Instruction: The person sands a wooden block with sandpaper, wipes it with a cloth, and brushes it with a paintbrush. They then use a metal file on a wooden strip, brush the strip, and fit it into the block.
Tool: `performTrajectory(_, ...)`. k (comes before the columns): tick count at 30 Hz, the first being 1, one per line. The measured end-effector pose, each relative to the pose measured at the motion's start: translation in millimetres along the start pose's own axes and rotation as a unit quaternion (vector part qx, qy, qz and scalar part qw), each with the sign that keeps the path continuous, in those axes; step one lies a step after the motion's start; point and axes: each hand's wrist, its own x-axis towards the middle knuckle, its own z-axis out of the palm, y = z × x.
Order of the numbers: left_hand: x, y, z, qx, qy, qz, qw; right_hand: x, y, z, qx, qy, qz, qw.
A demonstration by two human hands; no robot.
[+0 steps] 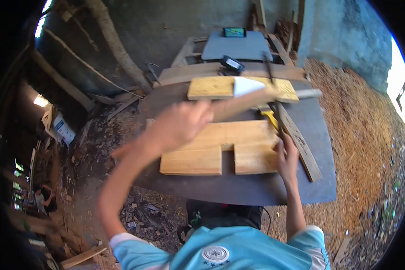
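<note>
My left hand, smeared by motion, is closed on one end of a pale wooden stick that reaches rightward over the table. The stick's far end overlaps a long, narrow dark bar in this view. My right hand is wrapped round the lower end of that bar, which points up and away from me. Beneath and between my hands lies a light wooden board with a rectangular notch in its near edge. My right hand is at this board's right edge. A yellow tool lies just beyond, partly hidden.
A grey wooden strip lies right of my right hand on the dark table. Farther back are a yellowish plank, a white sheet, a black device and a phone. Wood shavings cover the ground at right.
</note>
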Motion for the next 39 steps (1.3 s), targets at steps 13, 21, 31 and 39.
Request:
performTrajectory(13, -65.9, -82.0, 122.7, 0.032, 0.036, -0.055, 0.997, 36.3, 51.7, 44.6, 0.056, 0.084, -0.045, 0.994)
performTrajectory(21, -9.2, -94.6, 146.0, 0.012, 0.074, -0.057, 0.996, 24.4, -54.2, 65.8, 0.217, -0.087, 0.091, 0.968)
performTrajectory(31, -53.3, -102.9, 112.3, 0.024, -0.02, -0.138, 0.99, 4.4, -58.9, 146.7, 0.468, -0.243, 0.167, 0.833)
performTrajectory(39, -50.5, -111.8, 116.9, 0.028, 0.015, -0.119, 0.992, 5.1, -61.2, 149.9, 0.395, -0.278, 0.14, 0.865)
